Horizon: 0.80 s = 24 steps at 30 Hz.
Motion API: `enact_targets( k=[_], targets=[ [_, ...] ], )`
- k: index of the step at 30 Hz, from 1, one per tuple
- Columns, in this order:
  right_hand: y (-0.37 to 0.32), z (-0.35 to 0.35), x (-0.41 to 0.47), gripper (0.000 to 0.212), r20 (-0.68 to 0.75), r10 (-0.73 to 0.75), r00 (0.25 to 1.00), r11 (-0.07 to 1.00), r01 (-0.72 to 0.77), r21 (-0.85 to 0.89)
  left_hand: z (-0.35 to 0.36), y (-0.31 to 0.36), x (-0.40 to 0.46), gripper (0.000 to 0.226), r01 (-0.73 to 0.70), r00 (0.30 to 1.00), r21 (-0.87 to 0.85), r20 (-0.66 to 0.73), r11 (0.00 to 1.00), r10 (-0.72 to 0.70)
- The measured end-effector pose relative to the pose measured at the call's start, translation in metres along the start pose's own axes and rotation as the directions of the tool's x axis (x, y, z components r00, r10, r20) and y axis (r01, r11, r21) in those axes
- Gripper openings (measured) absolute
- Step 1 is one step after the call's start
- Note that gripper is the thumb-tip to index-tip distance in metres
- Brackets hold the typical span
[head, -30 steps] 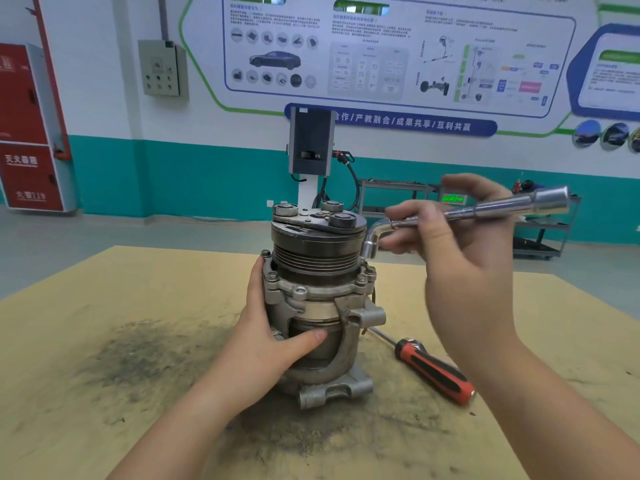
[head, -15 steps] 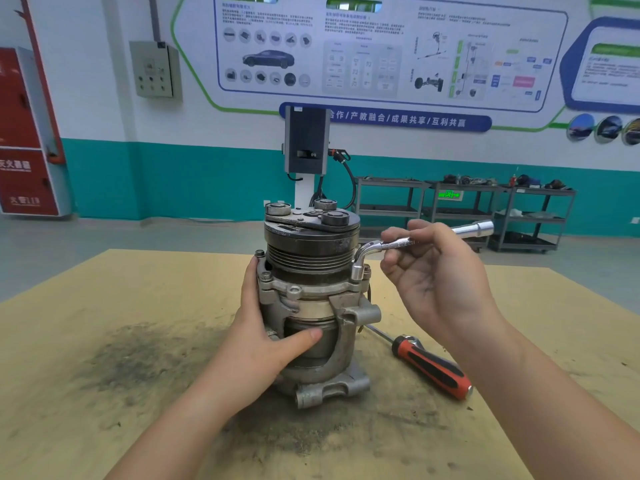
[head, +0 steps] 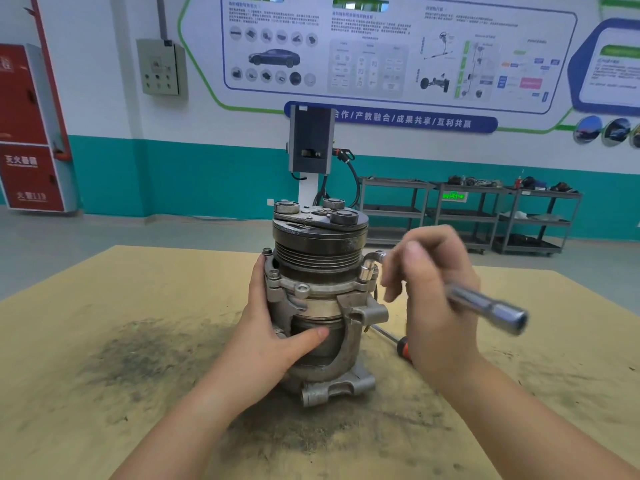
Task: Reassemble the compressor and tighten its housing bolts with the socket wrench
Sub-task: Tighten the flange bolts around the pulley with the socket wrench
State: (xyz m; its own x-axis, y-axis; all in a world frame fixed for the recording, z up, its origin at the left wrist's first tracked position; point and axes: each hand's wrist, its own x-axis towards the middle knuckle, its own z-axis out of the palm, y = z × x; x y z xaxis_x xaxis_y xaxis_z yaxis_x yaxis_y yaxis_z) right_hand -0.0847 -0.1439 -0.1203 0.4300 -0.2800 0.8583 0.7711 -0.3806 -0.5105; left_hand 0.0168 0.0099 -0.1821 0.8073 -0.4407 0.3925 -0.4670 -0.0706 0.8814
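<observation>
Table [head: 104, 341]: tan board top, dark greasy smudges L of center and in front of the compressor.

Compressor [head: 320, 299] stands upright mid-table, pulley end up, mounting lugs at the base. Grooved pulley under a flat plate w/ three round bosses on top. Bolts show around the housing flange, one at front [head: 302, 291], others on the L edge.

Left hand [head: 273, 344] wraps the compressor's L side: fingers go round the back at flange level, thumb pressed flat across the front of the lower body. Grip is curled round the housing, holding it.

Right hand [head: 436, 299] sits just R of the compressor, blurred. Fingers curled round the wrench shaft, index partly lifted; how tight the grip is can't be told thru the blur.

Socket wrench [head: 485, 304]: L-shaped chrome bar. Bent end points down w/ its socket on a bolt at the R side of the flange [head: 367, 273]; long arm runs out toward lower R, past the hand, ending in an open socket.

Screwdriver [head: 403, 348]: lies on the table behind the R hand, orange/black handle mostly hidden, thin shaft pointing toward the compressor base.
</observation>
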Motion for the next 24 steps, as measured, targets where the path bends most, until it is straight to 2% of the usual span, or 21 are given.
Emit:
enact_targets(
  k=[2,5,8,11,14,16,19,24],
  targets=[
    [-0.002,0.005,-0.003,0.008,0.154,-0.119,0.981,0.948,0.159,-0.276,0.001,-0.001,0.001,0.114,-0.008,1.000,-0.015,-0.005,1.000,0.008],
    [-0.006,0.009,-0.003,0.006,0.319,-0.180,0.930,0.830,0.318,-0.458,0.002,0.002,0.000,0.117,-0.004,1.000,-0.043,0.004,0.999,0.004],
    [-0.010,0.008,0.001,0.012,0.299,-0.203,0.932,0.778,0.339,-0.529,0.002,0.000,0.001,0.115,-0.011,1.000,-0.036,0.004,0.999,0.011],
    [-0.013,0.001,0.010,0.015,0.194,-0.243,0.951,0.802,0.309,-0.511,0.001,-0.004,0.001,0.111,-0.007,1.000,-0.033,-0.005,0.999,0.007],
    [-0.017,-0.002,0.017,0.018,0.007,-0.071,0.997,0.951,0.070,-0.300,0.001,-0.005,0.001,0.111,0.002,1.000,-0.017,-0.001,1.000,-0.002],
    [-0.017,-0.001,0.019,0.018,-0.121,0.078,0.990,0.989,-0.092,-0.113,0.001,-0.003,0.000,0.110,0.011,1.000,-0.009,-0.005,1.000,-0.011],
    [-0.015,-0.003,0.024,0.014,-0.223,0.279,0.934,0.958,-0.255,0.132,0.001,-0.001,0.000,0.110,0.008,1.000,0.002,-0.014,1.000,-0.008],
    [-0.007,-0.008,0.030,0.013,-0.247,0.545,0.802,0.794,-0.397,0.460,0.001,0.001,-0.001,0.112,0.009,1.000,0.023,-0.007,1.000,-0.009]
  ],
)
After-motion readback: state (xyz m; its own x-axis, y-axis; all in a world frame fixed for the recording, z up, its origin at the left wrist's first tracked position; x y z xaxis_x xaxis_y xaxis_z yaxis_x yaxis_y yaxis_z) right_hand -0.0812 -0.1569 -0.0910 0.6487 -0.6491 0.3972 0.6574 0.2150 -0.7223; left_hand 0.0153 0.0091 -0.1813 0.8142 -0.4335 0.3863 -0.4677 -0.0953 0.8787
